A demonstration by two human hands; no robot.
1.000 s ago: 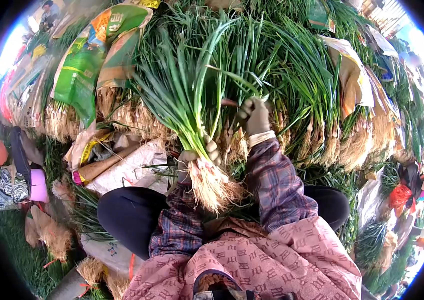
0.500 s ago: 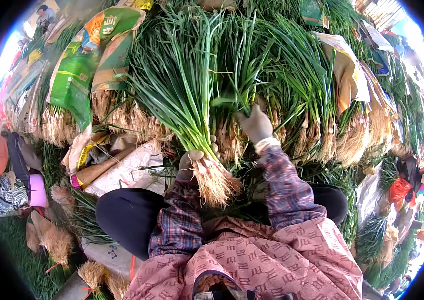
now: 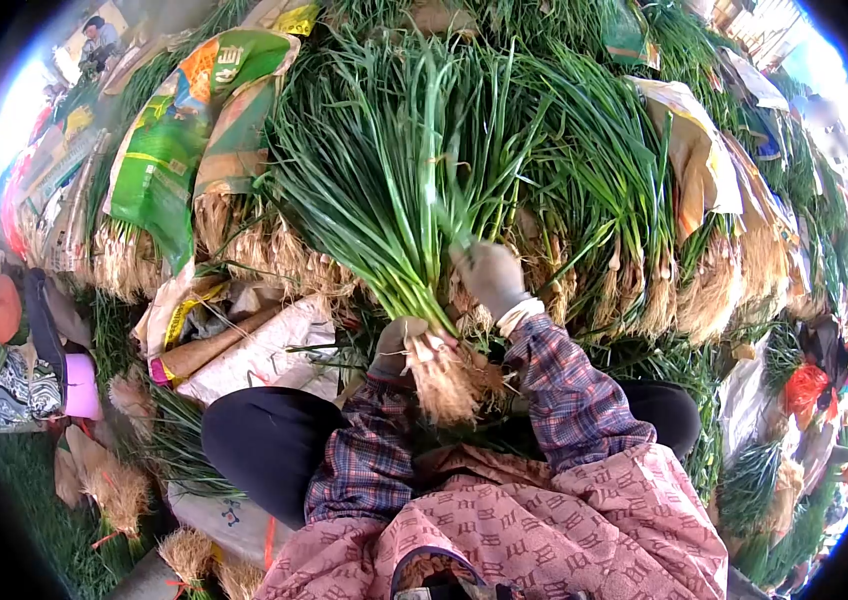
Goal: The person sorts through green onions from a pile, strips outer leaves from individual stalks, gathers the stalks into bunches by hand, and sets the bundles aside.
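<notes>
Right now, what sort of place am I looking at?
Probably a produce-sorting spot, perhaps at a market: leafy, onion-like plants are heaped ahead, some under a printed green sack; the gloved left hand grips a rooty bunch; and red-tied bundles lie at lower left.

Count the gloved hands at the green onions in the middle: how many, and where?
2. The left hand, partly hidden, grips the onion bunch just above its roots; the right hand is higher, at the bunch's right edge, blurred.
</notes>
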